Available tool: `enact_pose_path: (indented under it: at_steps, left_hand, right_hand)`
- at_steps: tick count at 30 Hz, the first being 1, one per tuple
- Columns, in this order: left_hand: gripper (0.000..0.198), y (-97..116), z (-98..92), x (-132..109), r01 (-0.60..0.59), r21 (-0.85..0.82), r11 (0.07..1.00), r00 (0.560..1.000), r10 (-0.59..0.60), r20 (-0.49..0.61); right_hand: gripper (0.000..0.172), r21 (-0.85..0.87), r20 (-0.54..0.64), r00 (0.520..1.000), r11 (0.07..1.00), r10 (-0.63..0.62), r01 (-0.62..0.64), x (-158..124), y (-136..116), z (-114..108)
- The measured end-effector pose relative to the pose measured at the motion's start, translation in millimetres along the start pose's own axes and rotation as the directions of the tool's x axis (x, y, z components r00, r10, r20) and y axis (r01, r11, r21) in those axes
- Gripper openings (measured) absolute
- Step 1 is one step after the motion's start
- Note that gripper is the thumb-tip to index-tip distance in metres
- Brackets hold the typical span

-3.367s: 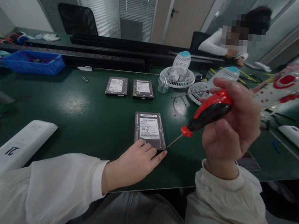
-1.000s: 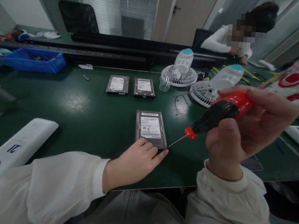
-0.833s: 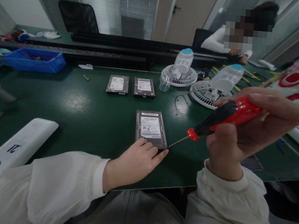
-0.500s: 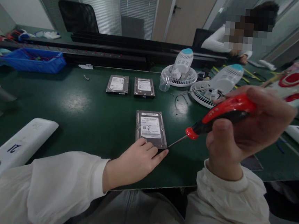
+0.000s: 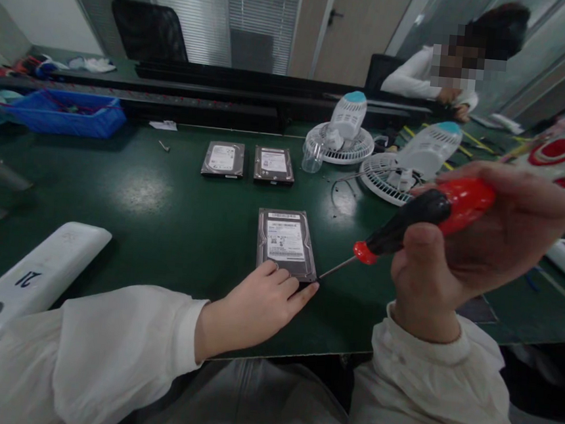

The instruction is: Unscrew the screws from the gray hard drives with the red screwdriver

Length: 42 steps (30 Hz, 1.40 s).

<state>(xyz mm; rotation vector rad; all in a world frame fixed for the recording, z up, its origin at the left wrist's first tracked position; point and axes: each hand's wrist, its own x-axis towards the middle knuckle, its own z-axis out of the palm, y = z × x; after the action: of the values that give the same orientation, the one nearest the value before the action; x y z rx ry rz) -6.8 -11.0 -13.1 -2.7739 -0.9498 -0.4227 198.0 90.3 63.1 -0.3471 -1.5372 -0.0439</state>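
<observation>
A hard drive [image 5: 286, 239] lies label side up on the green table in front of me. My left hand [image 5: 259, 304] grips its near edge, fingers on top and thumb by the near right corner. In my right hand [image 5: 477, 249] is a red and black screwdriver [image 5: 410, 216], held by the handle and slanting down to the left. Its tip meets the drive's near right corner, beside my left thumb; any screw there is too small to make out. Two more hard drives, one [image 5: 223, 159] on the left and another [image 5: 273, 165] on the right, lie farther back.
Behind to the right are two white fan-like parts [image 5: 343, 141] [image 5: 389, 175] and a clear plastic cup [image 5: 312, 156]. A blue bin [image 5: 68, 114] stands far left, a white device marked 21 [image 5: 34, 279] near left. Another person [image 5: 413, 75] sits across the table.
The screwdriver handle has turned in my right hand, showing more black on its side, and my right hand has shifted slightly right. My left hand and the hard drive stay in place.
</observation>
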Motion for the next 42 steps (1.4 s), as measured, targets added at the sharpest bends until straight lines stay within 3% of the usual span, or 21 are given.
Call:
enact_pose_path:
  at_steps: [3,9,16,23,28,30,34,37,42]
  left_hand:
    - [0.039,0.1,0.6,-0.1,0.002,0.001,1.000,1.000,-0.002,-0.003]
    - [0.040,-0.6,-0.1,0.4,0.002,0.004,1.000,1.000,-0.002,0.004]
    - [0.040,0.0,-0.7,0.4,0.004,0.000,1.000,1.000,-0.004,-0.001]
    - [0.039,-0.5,-0.8,-0.1,-0.001,0.005,1.000,1.000,0.001,0.010]
    - [0.040,-0.8,-0.2,0.0,-0.001,0.007,1.000,1.000,0.001,0.002]
    - [0.040,-0.5,-0.1,0.2,-0.001,0.007,1.000,1.000,0.001,0.005]
    - [0.039,-0.2,0.0,-0.1,-0.001,0.010,1.000,1.000,0.001,0.006]
    - [0.039,-0.4,0.5,-0.7,-0.002,0.009,1.000,1.000,0.002,0.000]
    - [0.040,-0.6,-0.7,-0.3,-0.001,0.004,1.000,1.000,0.001,-0.002]
  right_hand:
    - [0.042,0.022,-0.054,0.998,1.000,0.011,-0.009,1.2,-0.9,2.3]
    - [0.037,0.224,0.074,0.995,0.971,0.070,-0.085,2.0,-4.7,7.2]
    - [0.040,0.067,-0.031,0.999,0.998,0.017,-0.015,1.9,-6.8,6.9]
    - [0.038,0.146,0.110,0.992,0.986,0.068,-0.083,1.3,-8.3,8.0]
    - [0.045,0.012,-0.021,0.999,0.999,0.045,-0.045,-0.3,-9.6,4.1]
    - [0.039,0.031,-0.042,0.997,0.997,0.070,-0.068,-0.2,-10.3,5.8]
    - [0.035,0.208,0.059,0.990,0.969,0.125,-0.134,0.5,-9.6,10.1]
    - [0.043,0.222,0.126,0.990,0.971,0.062,-0.089,0.7,-6.8,8.3]
    - [0.049,0.076,0.011,1.000,0.997,0.022,-0.023,-1.1,-2.3,4.0]
